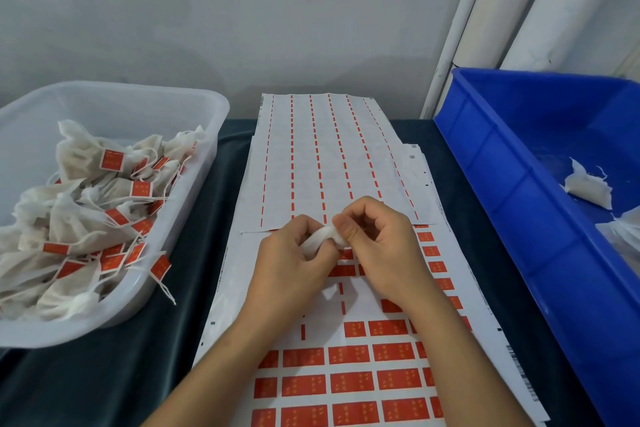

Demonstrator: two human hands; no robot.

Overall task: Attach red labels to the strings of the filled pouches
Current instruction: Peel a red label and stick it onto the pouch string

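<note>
Both hands work mid-table over the label sheet [363, 374]; left hand [294, 263] and right hand [377, 239] pinch one white pouch [320, 241] between curled fingers; looks soft, light, crushable, so hold near the neck by the string; dark cloth table [138, 374]; labelled pouches in clear tub [194, 104] left, blue bin [519, 191] right; grey wall far.

Plain grey wall [225, 10], dark teal cloth-covered table [121, 374], white pipes [502, 10] in right corner, soft even light
</note>
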